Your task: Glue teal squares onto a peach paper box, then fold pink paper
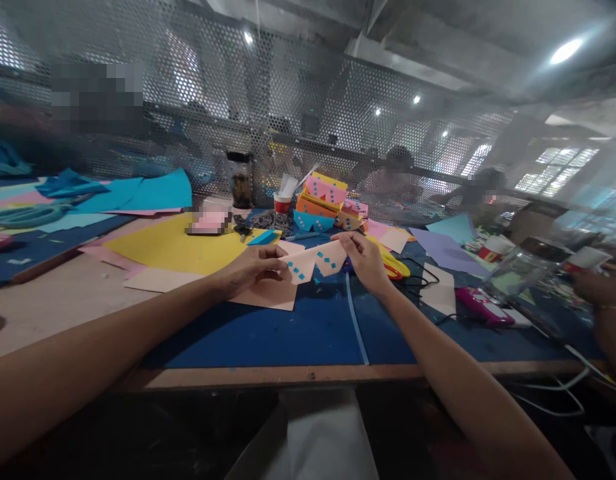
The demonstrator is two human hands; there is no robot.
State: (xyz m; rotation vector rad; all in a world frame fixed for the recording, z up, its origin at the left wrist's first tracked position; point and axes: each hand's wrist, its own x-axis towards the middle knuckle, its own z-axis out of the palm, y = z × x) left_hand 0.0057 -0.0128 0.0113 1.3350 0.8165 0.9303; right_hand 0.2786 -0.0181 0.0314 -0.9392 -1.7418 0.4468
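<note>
Both my hands hold a pale pink paper cut-out with small blue squares on it and a zigzag lower edge. My left hand pinches its left end, my right hand pinches its right end. The piece hangs just above the blue mat. A peach paper sheet lies under my left hand.
A yellow sheet and cyan sheets lie to the left. A stack of decorated paper pieces, a red cup and a dark jar stand behind. Yellow scissors, cables and a pink device are on the right. Another person's arm is at far right.
</note>
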